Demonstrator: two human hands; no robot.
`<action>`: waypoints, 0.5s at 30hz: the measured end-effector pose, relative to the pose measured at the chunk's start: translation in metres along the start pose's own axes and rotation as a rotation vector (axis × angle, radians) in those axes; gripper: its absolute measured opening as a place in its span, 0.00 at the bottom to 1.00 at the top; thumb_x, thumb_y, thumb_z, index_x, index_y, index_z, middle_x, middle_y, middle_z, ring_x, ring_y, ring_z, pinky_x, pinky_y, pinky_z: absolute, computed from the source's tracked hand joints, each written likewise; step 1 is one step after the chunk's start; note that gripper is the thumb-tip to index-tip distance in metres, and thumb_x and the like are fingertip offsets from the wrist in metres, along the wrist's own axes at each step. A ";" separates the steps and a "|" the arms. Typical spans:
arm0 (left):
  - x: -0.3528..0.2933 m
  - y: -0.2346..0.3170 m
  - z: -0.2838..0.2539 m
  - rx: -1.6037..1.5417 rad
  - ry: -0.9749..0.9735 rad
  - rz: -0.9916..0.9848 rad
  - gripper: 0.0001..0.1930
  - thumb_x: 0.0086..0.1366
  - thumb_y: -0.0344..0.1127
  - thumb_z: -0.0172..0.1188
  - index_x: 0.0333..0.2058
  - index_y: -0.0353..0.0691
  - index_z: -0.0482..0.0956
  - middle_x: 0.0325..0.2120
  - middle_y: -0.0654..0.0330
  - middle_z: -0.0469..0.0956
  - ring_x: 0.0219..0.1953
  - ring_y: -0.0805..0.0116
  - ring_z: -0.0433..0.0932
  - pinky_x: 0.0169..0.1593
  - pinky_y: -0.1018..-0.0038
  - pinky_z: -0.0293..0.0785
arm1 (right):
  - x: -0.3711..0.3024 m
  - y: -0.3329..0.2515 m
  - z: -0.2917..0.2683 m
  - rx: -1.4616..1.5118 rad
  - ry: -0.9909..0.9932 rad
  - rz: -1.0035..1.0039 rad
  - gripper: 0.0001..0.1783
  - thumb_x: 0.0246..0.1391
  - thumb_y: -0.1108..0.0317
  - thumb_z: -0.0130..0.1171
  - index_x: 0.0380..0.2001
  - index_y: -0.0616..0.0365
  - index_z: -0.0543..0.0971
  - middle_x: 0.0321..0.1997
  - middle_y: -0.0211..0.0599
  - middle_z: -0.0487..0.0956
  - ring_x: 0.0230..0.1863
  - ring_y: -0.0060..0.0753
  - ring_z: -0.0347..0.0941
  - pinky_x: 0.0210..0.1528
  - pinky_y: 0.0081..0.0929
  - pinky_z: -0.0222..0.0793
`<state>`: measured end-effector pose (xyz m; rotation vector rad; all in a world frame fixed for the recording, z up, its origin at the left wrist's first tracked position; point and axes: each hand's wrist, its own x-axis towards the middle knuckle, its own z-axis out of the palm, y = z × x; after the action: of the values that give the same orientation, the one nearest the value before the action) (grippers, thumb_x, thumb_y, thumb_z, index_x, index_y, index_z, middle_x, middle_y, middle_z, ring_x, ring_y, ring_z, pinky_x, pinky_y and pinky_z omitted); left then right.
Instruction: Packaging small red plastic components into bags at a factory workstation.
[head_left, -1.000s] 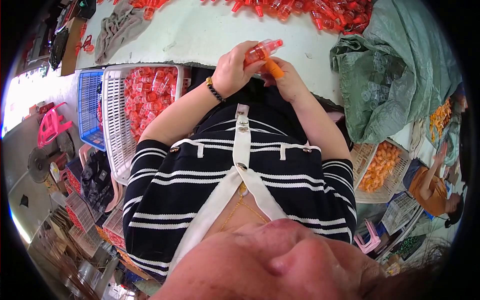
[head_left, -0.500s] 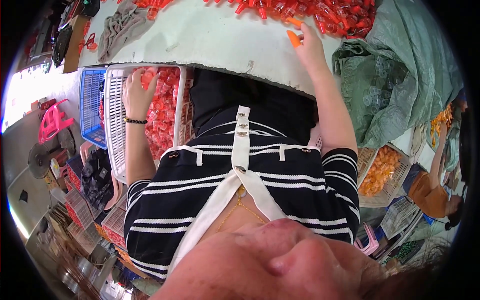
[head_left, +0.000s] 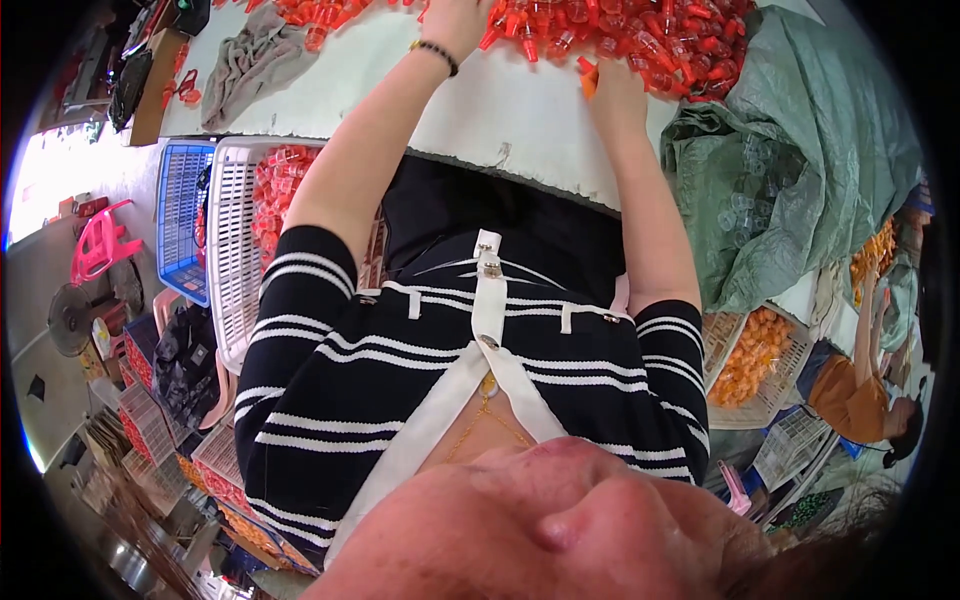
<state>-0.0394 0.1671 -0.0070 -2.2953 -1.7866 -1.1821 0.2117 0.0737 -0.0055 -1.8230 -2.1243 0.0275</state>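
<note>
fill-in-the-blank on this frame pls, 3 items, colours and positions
1. The right hand pinches a small ____ piece at the edge of the red pile.
2. The white basket of red pieces stands on the person's ____ side.
3. Just beyond the white basket stands an empty ____ basket.

Missing words: orange; left; blue
</note>
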 end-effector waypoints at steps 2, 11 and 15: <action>0.016 0.010 0.016 0.043 -0.145 -0.063 0.22 0.57 0.45 0.61 0.45 0.38 0.72 0.37 0.48 0.77 0.43 0.52 0.76 0.46 0.60 0.72 | -0.012 0.011 0.004 0.019 0.060 -0.017 0.12 0.49 0.63 0.60 0.34 0.58 0.74 0.34 0.44 0.78 0.38 0.50 0.73 0.40 0.42 0.69; 0.002 0.031 -0.006 0.213 -0.535 -0.061 0.15 0.60 0.38 0.57 0.43 0.37 0.74 0.37 0.47 0.76 0.39 0.50 0.76 0.44 0.62 0.73 | -0.038 -0.005 -0.032 0.542 0.159 0.093 0.11 0.48 0.66 0.63 0.29 0.58 0.73 0.28 0.38 0.78 0.33 0.42 0.74 0.35 0.33 0.70; -0.023 0.020 -0.021 0.015 -0.492 -0.145 0.19 0.57 0.38 0.60 0.46 0.37 0.72 0.38 0.50 0.76 0.36 0.53 0.77 0.41 0.65 0.75 | -0.039 -0.008 -0.015 0.745 0.118 0.124 0.11 0.52 0.67 0.61 0.33 0.59 0.70 0.31 0.38 0.78 0.35 0.35 0.75 0.36 0.30 0.71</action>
<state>-0.0358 0.1321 0.0043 -2.6577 -2.1243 -0.6383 0.2128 0.0320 0.0008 -1.4433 -1.5979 0.6335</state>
